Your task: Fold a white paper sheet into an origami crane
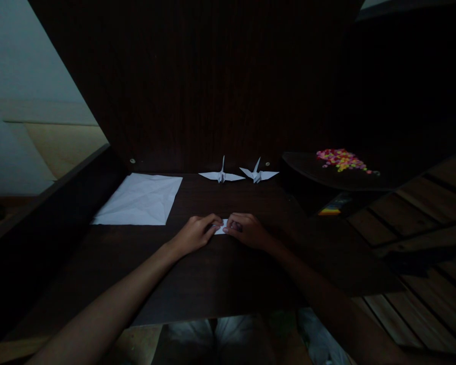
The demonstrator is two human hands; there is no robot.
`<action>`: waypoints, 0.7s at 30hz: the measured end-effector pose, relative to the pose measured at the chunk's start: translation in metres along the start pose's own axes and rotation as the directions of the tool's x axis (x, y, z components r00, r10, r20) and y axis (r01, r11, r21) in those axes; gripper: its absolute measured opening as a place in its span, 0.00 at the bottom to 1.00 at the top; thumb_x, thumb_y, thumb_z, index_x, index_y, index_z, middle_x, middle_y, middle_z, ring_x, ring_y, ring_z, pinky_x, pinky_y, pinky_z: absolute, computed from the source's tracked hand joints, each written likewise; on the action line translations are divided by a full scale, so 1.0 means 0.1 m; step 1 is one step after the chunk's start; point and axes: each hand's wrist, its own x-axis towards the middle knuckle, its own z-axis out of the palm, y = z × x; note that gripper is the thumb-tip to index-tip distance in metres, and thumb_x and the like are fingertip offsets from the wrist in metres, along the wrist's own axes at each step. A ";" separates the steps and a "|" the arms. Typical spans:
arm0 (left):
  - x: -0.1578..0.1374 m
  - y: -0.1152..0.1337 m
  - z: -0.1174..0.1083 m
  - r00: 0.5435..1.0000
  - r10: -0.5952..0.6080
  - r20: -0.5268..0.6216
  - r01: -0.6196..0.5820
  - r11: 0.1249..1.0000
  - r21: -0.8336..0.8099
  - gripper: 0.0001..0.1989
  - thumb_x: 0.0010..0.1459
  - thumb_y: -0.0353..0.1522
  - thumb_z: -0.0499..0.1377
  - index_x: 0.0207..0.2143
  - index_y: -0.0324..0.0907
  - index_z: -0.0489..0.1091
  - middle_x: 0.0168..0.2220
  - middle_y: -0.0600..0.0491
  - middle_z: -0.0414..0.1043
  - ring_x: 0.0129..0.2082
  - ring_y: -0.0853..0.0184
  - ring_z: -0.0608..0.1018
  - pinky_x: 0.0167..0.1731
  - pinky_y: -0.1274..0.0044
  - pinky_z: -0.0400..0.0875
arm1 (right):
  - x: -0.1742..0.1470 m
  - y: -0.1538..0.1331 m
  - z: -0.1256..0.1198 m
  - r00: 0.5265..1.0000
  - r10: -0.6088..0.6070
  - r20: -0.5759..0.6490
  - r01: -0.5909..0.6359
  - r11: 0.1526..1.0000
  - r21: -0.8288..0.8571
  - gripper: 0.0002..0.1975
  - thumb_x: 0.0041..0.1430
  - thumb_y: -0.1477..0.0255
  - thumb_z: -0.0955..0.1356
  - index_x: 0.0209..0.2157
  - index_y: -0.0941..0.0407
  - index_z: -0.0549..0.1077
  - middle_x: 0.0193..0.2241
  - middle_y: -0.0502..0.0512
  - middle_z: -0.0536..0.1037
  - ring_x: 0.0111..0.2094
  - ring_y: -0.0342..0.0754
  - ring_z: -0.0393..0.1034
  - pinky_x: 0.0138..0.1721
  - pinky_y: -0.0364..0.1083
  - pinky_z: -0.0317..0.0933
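Observation:
Between my two hands is a small folded piece of white paper (222, 227), low over the dark wooden desk (197, 284). My left hand (197, 230) pinches its left end with thumb and fingers. At the right end, my right hand (247, 229) grips it with bent fingers. Most of the paper is covered by the fingers, so its folds cannot be made out. Two white paper cranes stand behind my hands, a left crane (221, 176) and a right crane (257, 176), wings spread. To the left lies a creased white paper sheet (144, 198).
A raised rounded shelf (304, 165) on the right bears a heap of small pink, red and yellow pieces (342, 159). A tall dark panel (197, 86) closes off the back, and a low side board (53, 203) borders the left. Wooden slats (414, 309) show at the lower right.

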 end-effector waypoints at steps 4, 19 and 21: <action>-0.01 0.02 -0.02 1.000 0.011 0.026 -0.011 1.000 0.005 0.09 0.62 0.32 0.53 0.44 0.43 0.69 0.41 0.55 0.76 0.40 0.68 0.79 0.42 0.79 0.69 | 0.00 0.01 0.00 1.000 -0.009 -0.005 0.009 1.000 -0.015 0.06 0.57 0.69 0.68 0.29 0.56 0.71 0.24 0.48 0.69 0.26 0.41 0.63 0.29 0.41 0.52; -0.01 -0.03 -0.03 0.997 0.056 0.058 -0.057 0.998 0.026 0.10 0.62 0.30 0.53 0.45 0.43 0.70 0.41 0.53 0.77 0.41 0.67 0.79 0.43 0.78 0.70 | 0.01 0.02 -0.01 0.999 -0.031 -0.028 0.034 0.993 0.115 0.05 0.54 0.74 0.69 0.26 0.57 0.71 0.23 0.47 0.67 0.24 0.40 0.59 0.27 0.40 0.53; -0.02 -0.04 -0.04 0.995 0.074 0.074 -0.076 0.997 0.018 0.11 0.62 0.29 0.53 0.46 0.43 0.70 0.42 0.53 0.77 0.42 0.67 0.79 0.44 0.78 0.70 | 0.01 0.03 -0.03 0.999 -0.025 -0.027 0.028 0.992 0.126 0.05 0.53 0.75 0.70 0.25 0.57 0.71 0.23 0.47 0.67 0.24 0.40 0.60 0.27 0.40 0.53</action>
